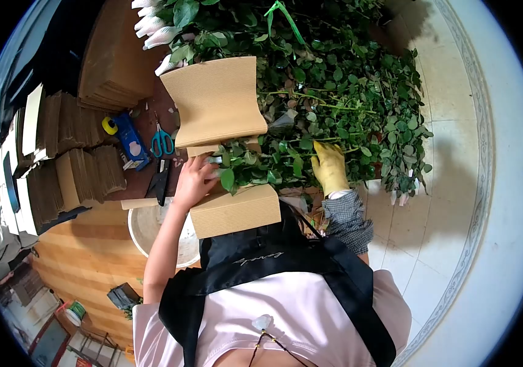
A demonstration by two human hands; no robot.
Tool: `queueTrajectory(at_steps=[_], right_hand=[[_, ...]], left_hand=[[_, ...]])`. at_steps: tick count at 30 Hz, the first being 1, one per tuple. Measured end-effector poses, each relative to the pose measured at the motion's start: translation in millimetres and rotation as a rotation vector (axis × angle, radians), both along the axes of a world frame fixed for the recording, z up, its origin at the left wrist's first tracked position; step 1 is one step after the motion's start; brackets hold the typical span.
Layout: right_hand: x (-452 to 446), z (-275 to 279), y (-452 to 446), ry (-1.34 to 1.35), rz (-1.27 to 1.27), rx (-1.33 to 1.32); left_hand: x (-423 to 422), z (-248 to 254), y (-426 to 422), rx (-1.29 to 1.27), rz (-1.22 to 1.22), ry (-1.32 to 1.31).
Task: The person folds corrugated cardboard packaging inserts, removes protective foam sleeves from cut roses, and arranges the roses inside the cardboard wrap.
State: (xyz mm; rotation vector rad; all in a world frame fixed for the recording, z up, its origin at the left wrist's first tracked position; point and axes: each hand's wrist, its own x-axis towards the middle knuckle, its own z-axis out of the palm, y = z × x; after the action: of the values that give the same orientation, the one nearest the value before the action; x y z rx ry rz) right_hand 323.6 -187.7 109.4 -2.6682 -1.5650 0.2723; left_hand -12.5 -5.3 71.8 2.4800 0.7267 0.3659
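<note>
Two hands are in view; what is the state of each?

The hands are apart, one at each end of a leafy bunch of stems [255,164]. The bare left hand [196,178] is at the left end, fingertips against a pale-wrapped tip [213,160]. The right hand [330,166], in a yellow glove, is at the right, on the foliage, thumb spread from the fingers. Whether either hand is clamped on the stems cannot be told.

Specify the location of the bunch.

It lies crosswise in front of the person, between two corrugated cardboard pieces. The far piece [217,101] is curved; the near piece [235,211] is next to the black apron [243,251]. Whether the two pieces are joined cannot be told.

List the adjacent items.

Beyond and to the right: a large heap of leafy stems [347,110], with a green tie [283,21] on its far part and white-sleeved buds [151,27] at its far left. To the left, on a dark red surface [145,116]: blue-handled scissors [162,144], a black tool [159,182] and a blue box [132,140]. Further left: cardboard stacks [78,122]. Below: a white basin [145,226].
</note>
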Motion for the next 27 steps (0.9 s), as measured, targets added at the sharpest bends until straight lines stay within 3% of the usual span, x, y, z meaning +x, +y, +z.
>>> queueTrajectory(at_steps=[2, 4, 8, 10, 12, 16, 20, 24, 26, 27], right_hand=[[-5.6, 10.4, 7.2, -0.058, 0.087, 0.119], [-15.8, 17.2, 19.4, 0.086, 0.101, 0.165], [-23.1, -64.7, 10.9, 0.265, 0.052, 0.078], [-17.3, -74.3, 7.0, 0.179, 0.145, 0.158], [-13.6, -50.7, 11.4, 0.283, 0.154, 0.015], [-17.2, -1.6, 31.8, 0.164, 0.237, -0.242], [-1.2, -55.4, 19.0, 0.229, 0.259, 0.199], [25.9, 0.0, 14.1, 0.032, 0.241, 0.36], [29.8, 29.8, 3.8, 0.057, 0.292, 0.344], [23.8, 42.9, -2.4, 0.172, 0.321, 0.337]], left_hand=[[0.8, 0.4, 0.7, 0.005, -0.003, 0.002], [1.7, 2.2, -1.2, -0.016, 0.018, 0.021], [-0.8, 0.6, -3.6, 0.003, 0.016, -0.011], [0.0, 0.6, -3.2, -0.016, 0.022, -0.002], [0.4, 1.1, -5.5, -0.029, 0.036, 0.02], [-2.2, -4.2, -3.6, 0.003, 0.034, 0.043], [-0.1, -0.5, -6.5, -0.01, 0.031, 0.038], [-4.1, 1.2, -8.2, 0.099, 0.104, 0.02], [-5.4, -8.3, -5.1, -0.096, 0.04, 0.071], [-4.4, -12.0, -5.3, -0.236, 0.063, -0.04]])
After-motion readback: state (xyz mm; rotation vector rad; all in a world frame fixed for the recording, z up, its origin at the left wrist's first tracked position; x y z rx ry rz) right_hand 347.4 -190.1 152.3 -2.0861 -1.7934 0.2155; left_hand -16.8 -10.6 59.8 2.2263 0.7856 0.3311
